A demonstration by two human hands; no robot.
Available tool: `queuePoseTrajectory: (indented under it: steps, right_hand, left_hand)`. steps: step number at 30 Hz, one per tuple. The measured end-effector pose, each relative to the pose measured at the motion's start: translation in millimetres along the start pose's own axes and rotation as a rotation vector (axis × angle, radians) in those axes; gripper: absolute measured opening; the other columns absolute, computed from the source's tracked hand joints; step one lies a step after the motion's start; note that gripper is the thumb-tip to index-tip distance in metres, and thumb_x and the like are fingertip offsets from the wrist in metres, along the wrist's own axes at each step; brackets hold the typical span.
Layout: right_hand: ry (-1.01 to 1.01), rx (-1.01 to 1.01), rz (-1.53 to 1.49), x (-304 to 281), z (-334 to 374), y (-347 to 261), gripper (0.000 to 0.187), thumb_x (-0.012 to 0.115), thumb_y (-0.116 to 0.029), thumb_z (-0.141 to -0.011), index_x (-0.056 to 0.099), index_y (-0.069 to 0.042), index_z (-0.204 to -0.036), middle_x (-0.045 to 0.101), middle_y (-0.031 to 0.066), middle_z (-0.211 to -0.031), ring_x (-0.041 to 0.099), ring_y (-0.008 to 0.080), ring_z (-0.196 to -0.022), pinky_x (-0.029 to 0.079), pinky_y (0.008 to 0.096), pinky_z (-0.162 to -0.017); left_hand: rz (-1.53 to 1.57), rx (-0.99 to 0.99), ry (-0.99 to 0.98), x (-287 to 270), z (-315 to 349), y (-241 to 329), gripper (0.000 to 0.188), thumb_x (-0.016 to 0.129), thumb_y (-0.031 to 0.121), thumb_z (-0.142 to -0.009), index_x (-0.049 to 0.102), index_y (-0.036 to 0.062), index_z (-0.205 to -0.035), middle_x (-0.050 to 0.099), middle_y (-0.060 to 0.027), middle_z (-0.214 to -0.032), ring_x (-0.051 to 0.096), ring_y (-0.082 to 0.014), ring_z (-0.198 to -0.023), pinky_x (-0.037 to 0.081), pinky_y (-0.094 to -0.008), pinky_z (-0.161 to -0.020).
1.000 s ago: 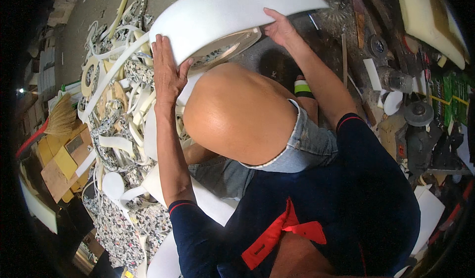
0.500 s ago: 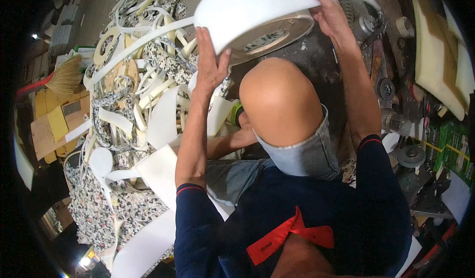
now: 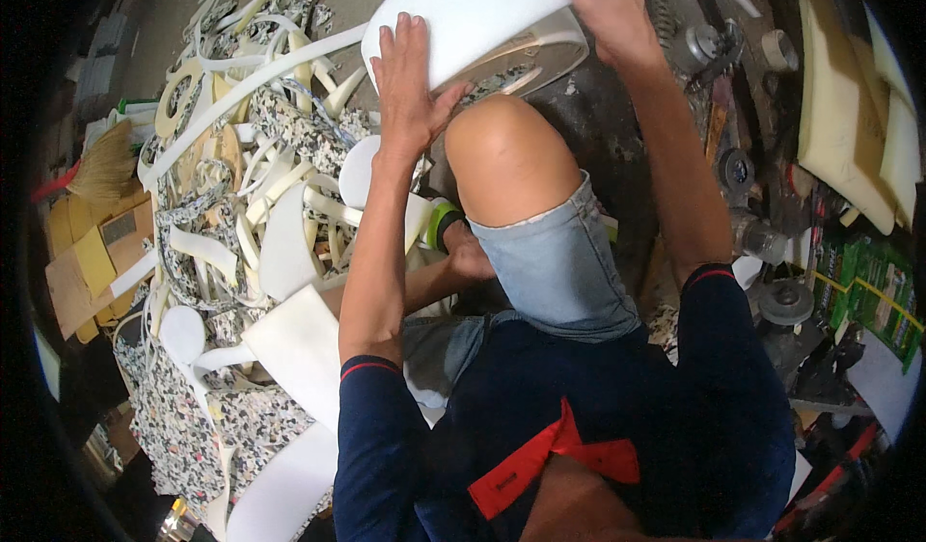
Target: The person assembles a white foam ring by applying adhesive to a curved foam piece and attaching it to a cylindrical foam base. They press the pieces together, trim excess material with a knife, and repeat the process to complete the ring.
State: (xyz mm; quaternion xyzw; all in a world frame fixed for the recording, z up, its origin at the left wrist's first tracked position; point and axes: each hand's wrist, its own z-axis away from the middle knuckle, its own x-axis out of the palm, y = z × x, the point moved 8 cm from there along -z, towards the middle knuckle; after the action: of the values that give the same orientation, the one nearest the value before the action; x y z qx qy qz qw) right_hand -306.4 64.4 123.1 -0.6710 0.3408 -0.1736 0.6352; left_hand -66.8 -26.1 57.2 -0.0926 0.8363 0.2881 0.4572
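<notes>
A wide, smooth white foam sheet curves over a round, tan form at the top of the view. My left hand lies against the sheet's left end, fingers spread flat and thumb stretched out near its lower edge. At the upper right, my right hand grips the sheet's near edge; its thumb rests on the white face and the other fingers are mostly hidden. The sheet's far edge runs out of the picture. A narrow white foam strip reaches from beside the left hand toward the left.
Tangled foam offcuts and speckled foam cover the left side. A broom and cardboard lie beyond. My raised knee stands between my arms. On the right are metal parts, yellowish foam slabs and green packets.
The foam sheet and both hands have shifted up and left in the view. My left fingers are more spread, and the sheet's tapered right end now shows. My knee appears tilted left.
</notes>
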Motion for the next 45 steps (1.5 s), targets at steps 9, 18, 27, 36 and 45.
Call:
queuePoseTrajectory:
  steps: [9, 18, 27, 36, 45]
  right_hand:
    - [0.048, 0.011, 0.012, -4.1, 5.9, 50.2, 0.039, 0.071, -0.024, -0.087, 0.069, 0.007, -0.110, 0.074, 0.0236, -0.105, 0.070, 0.0276, -0.101, 0.053, 0.0418, -0.087]
    - [-0.006, 0.294, 0.056, 1.9, 16.5, 105.5, 0.058, 0.080, -0.032, -0.084, 0.064, 0.008, -0.122, 0.071, 0.0161, -0.113, 0.067, 0.0226, -0.101, 0.054, 0.0358, -0.085]
    - [0.157, 0.511, 0.140, -72.9, 151.7, 205.2, 0.093, 0.067, -0.066, -0.085, 0.052, 0.009, -0.137, 0.055, 0.0319, -0.138, 0.052, 0.0431, -0.131, 0.043, 0.0455, -0.109]
    - [-0.032, 0.951, 0.909, -196.2, 370.4, 273.3, 0.063, 0.076, -0.029, -0.086, 0.050, 0.008, -0.130, 0.063, 0.0279, -0.119, 0.062, 0.0408, -0.115, 0.053, 0.0508, -0.090]
    - [-0.044, 0.843, 1.012, -220.2, 409.2, 304.5, 0.046, 0.076, -0.018, -0.081, 0.053, 0.004, -0.115, 0.066, 0.0258, -0.100, 0.068, 0.0437, -0.092, 0.054, 0.0537, -0.081]
  left_hand:
    - [-0.015, 0.048, 0.007, -3.8, 6.7, -5.0, 0.100, 0.084, 0.037, -0.078, 0.032, 0.0007, -0.155, 0.028, -0.0300, -0.160, 0.020, -0.0512, -0.149, 0.020, -0.0542, -0.121]
    - [-0.001, 0.033, -0.053, 1.7, 4.9, -3.4, 0.100, 0.084, 0.034, -0.077, 0.031, 0.0020, -0.156, 0.024, -0.0302, -0.161, 0.018, -0.0530, -0.149, 0.017, -0.0593, -0.120]
    - [0.063, 0.091, -0.277, -7.1, 11.0, -35.6, 0.111, 0.078, 0.040, -0.081, 0.013, -0.0017, -0.160, 0.009, -0.0291, -0.166, 0.005, -0.0403, -0.155, 0.009, -0.0483, -0.125]
    - [0.160, -0.212, -0.273, -35.2, -27.9, -37.4, 0.056, 0.053, 0.037, -0.102, 0.051, -0.0002, -0.144, 0.037, -0.0267, -0.157, 0.033, -0.0395, -0.148, 0.026, -0.0457, -0.122]
    - [0.045, -0.135, 0.030, 7.1, -83.1, -6.9, 0.055, 0.054, 0.040, -0.101, 0.054, 0.0019, -0.140, 0.044, -0.0296, -0.150, 0.034, -0.0512, -0.143, 0.023, -0.0666, -0.115]
